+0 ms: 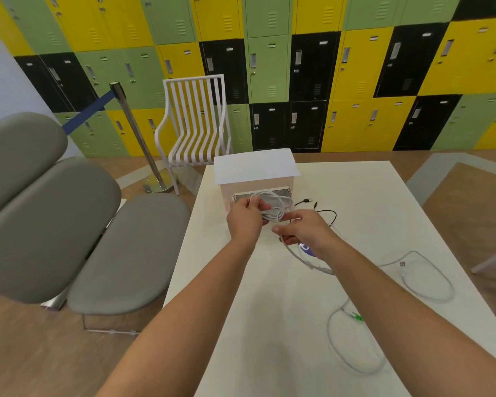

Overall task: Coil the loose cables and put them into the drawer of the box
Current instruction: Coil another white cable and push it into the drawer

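A white box (255, 167) stands at the far end of the white table (384, 202), its drawer (281, 194) pulled open toward me. Just in front of the drawer, my left hand (245, 216) grips a bundle of coiled white cable (275, 207). My right hand (307, 230) pinches the same cable's free length, which trails under it to the right. A thin black cable (327, 212) lies right of the drawer. Another white cable (430, 282) loops at the right, and a grey cable with a green plug (355, 316) curls near me.
A grey cushioned bench (69, 224) sits left of the table. Behind it are a white slatted chair (196, 118) and a chrome barrier post (138, 133). Coloured lockers (298, 67) line the back wall. A blue sticker (307, 249) shows under my right hand.
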